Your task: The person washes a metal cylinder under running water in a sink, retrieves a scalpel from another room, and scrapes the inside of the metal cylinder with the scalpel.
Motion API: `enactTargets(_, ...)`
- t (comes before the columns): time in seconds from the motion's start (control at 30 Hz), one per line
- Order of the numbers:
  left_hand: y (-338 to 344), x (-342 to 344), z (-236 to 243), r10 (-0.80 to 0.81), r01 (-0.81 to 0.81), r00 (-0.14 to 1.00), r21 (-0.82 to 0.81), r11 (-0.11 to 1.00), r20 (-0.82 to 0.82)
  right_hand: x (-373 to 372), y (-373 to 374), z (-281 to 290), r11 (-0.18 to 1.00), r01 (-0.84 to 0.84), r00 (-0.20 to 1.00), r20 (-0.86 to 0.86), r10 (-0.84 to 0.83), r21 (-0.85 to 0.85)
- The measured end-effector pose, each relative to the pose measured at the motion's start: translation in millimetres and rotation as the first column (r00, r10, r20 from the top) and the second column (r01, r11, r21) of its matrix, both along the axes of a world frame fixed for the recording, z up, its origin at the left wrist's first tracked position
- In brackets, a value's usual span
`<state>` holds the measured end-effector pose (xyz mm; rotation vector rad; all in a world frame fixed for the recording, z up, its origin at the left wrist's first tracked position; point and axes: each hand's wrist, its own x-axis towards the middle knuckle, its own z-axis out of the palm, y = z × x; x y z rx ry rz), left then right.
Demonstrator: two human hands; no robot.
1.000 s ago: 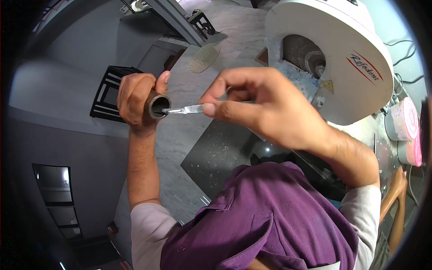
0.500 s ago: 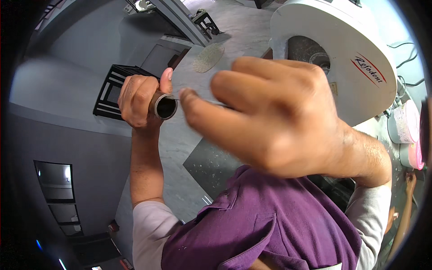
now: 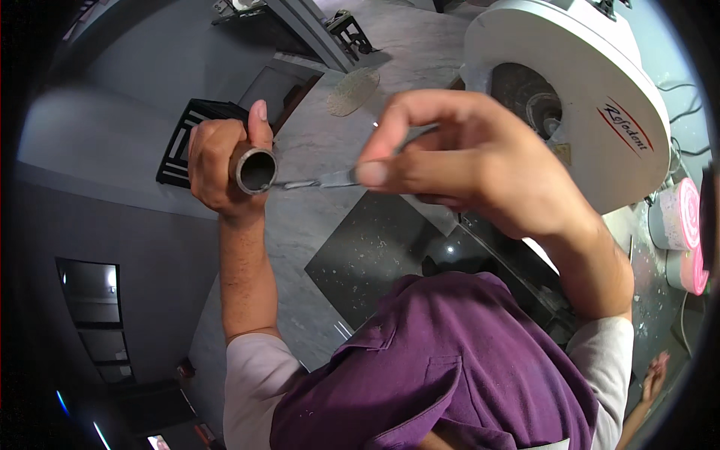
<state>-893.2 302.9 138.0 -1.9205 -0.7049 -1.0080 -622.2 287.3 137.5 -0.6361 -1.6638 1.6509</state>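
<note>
While I watched remotely, the left hand [image 3: 217,169] was wrapped tight round a short metal tube [image 3: 253,169], open end facing cam. Right hand [image 3: 480,161] pinched a thin metal tool [image 3: 319,181], tip at the tube's mouth. White round machine [image 3: 592,97] sat behind, w/ pink-white tubs [image 3: 679,217] to its right.

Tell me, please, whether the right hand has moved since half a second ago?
Yes. The right hand has drawn back toward the white round machine, again pointing its thin metal tool at the tube.
</note>
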Motion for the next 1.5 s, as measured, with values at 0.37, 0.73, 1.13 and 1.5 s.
enactTargets(0.37, 6.3, 8.5, 2.9, -0.076, 0.076, 0.997, 0.002, 0.997, -0.027, -1.8, -16.7, 6.0, 0.451, 0.203, 0.903, 0.012, -0.430, 0.869)
enactTargets(0.73, 9.2, 14.3, 2.7, -0.007, 0.013, 0.990, 0.041, 0.999, -0.142, -18.5, -17.0, 10.5, 0.541, -0.018, 0.850, 0.297, -0.434, 0.841)
enactTargets(1.13, 3.3, 16.0, -1.4, 0.053, -0.053, 0.999, 0.058, 0.997, 0.001, 7.4, -18.4, 10.6, 1.000, -0.017, 0.998, 0.065, 0.019, -0.024)
enactTargets(1.5, -0.9, 15.2, 2.0, 0.034, -0.033, 0.999, 0.072, 0.997, -0.012, 15.1, -18.6, 13.0, 0.994, 0.005, 0.990, 0.142, -0.021, 0.113)
